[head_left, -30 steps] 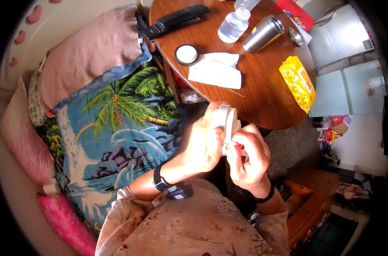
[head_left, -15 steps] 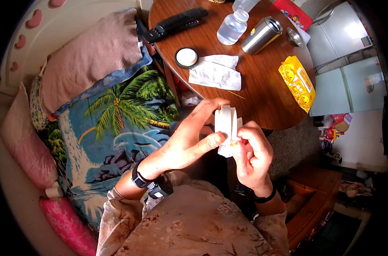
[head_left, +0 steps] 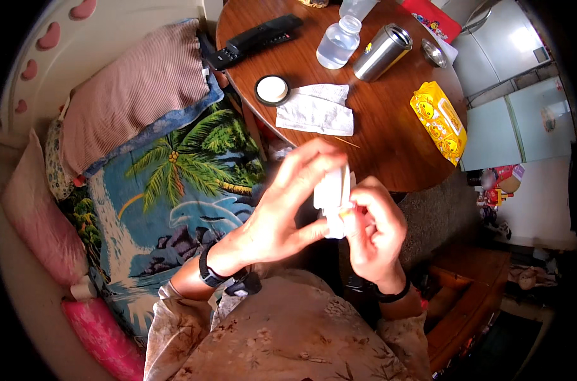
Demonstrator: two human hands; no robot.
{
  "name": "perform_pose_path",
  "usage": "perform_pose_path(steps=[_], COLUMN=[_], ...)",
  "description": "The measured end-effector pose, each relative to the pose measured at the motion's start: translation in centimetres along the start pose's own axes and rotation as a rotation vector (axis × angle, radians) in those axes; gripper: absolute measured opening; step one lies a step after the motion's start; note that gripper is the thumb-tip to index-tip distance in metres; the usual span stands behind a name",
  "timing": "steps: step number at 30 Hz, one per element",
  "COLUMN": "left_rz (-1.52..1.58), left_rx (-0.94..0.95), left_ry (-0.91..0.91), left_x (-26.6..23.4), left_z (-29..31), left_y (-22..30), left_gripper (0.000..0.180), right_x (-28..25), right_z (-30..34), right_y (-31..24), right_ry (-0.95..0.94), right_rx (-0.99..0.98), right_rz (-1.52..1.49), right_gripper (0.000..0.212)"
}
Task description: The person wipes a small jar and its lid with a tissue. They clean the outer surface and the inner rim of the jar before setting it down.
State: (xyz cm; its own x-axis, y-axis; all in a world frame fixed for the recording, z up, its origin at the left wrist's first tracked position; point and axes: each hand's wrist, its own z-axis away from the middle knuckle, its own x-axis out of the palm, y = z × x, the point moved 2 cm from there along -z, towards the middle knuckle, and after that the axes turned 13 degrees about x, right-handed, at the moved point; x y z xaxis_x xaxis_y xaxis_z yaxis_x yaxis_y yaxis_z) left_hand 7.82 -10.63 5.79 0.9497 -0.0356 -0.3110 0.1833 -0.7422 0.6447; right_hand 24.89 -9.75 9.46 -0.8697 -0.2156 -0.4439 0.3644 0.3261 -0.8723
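Between the thumb and fingers of my left hand is a white round, ridged plastic piece, perhaps a cap; glare and motion blur its outline. My right hand is closed in a pinch at its lower right edge. Pale, crumpled, tissue-like material shows at its fingertips, against the underside of the piece. Both hands are held over the near edge of the round wooden table. Beyond them lie a spread white wipe, a black-rimmed white lid and a thin stick.
On the table stand a clear bottle, a steel tumbler without a lid, a small metal bowl, a yellow wipes pack and black remotes. A bed with a palm-tree blanket is at left, a wooden cabinet at lower right.
The left fingers have shifted over the top of the white piece, which is turned and more blurred. The right hand keeps its pinch at the lower edge. The view has shifted slightly.
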Motion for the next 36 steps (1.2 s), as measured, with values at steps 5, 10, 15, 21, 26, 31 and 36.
perform_pose_path(steps=[5, 10, 15, 21, 26, 31, 36], left_rz=[0.553, 0.36, -0.101, 0.03, 0.488, 0.362, -0.134], left_rx=[-0.303, -0.126, 0.094, 0.029, -0.251, -0.132, 0.087], left_ry=[0.032, 0.055, 0.049, 0.063, 0.092, 0.066, 0.018], left_x=[0.0, 0.2, -0.2, -0.4, -0.5, 0.0, 0.6], left_z=[0.7, 0.8, -0.1, 0.3, 1.0, 0.7, 0.7], left_y=[-0.3, -0.1, 1.3, 1.3, 0.9, 1.1, 1.0], left_gripper=[0.09, 0.086, 0.079, 0.074, 0.08, 0.077, 0.073], right_x=[-0.7, -0.6, -0.9, -1.0, -1.1, -1.1, -1.0], right_z=[0.6, 1.2, 1.2, 0.9, 0.8, 0.9, 0.5], right_y=[-0.3, -0.9, -1.1, -1.0, -1.0, -1.2, -1.3], right_ry=[0.014, 0.018, -0.007, -0.034, -0.074, -0.061, -0.138], right_rx=[-0.196, -0.206, -0.082, -0.132, -0.172, -0.135, 0.212], right_rz=[0.18, 0.173, 0.057, 0.055, 0.159, 0.14, -0.207], right_gripper=[0.014, 0.012, 0.01, 0.01, 0.014, 0.011, 0.007])
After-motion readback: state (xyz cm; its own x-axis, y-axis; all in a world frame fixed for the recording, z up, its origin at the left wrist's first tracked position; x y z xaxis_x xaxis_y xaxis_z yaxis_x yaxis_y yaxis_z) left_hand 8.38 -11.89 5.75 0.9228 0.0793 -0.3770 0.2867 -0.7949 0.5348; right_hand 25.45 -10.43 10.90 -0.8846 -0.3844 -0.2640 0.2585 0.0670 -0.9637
